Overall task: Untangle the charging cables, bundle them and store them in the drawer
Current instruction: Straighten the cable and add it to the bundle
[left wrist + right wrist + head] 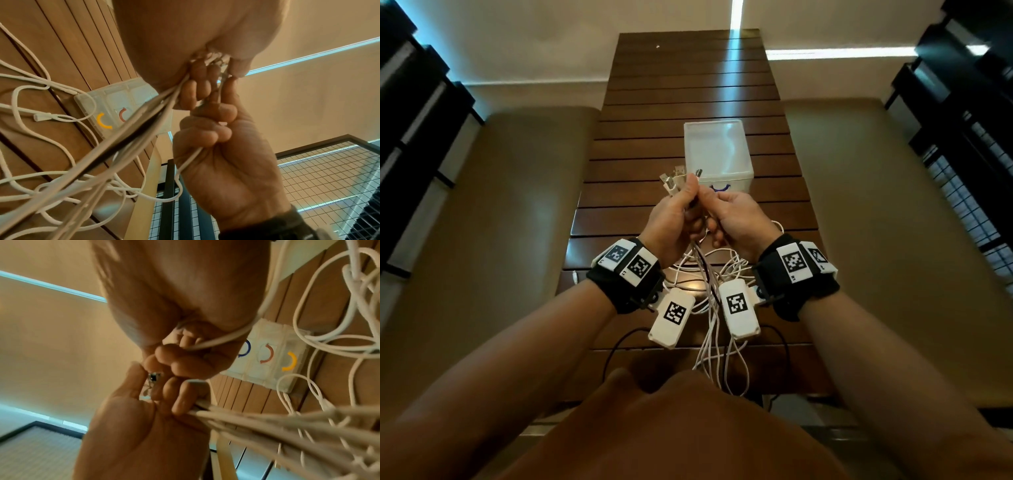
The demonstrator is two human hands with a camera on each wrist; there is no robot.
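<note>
Both hands meet above the slatted wooden table (688, 85), just in front of a small white plastic drawer unit (717, 150). My left hand (681, 205) grips a bunch of white charging cables (709, 308) and one dark one just below their USB plugs (676, 174), which stick up past the thumb. My right hand (722, 212) pinches the same bunch beside it, and one white cable (218, 340) crosses its curled fingers. The cables hang down in tangled loops onto the table (61, 186). The drawer fronts (267, 361) carry blue, brown and yellow handles.
Beige benches (517, 205) (876, 205) run along both sides of the table. A thin black cable (616, 346) loops over the near table edge. Dark frames with wire grids (962, 154) stand at the far right and left.
</note>
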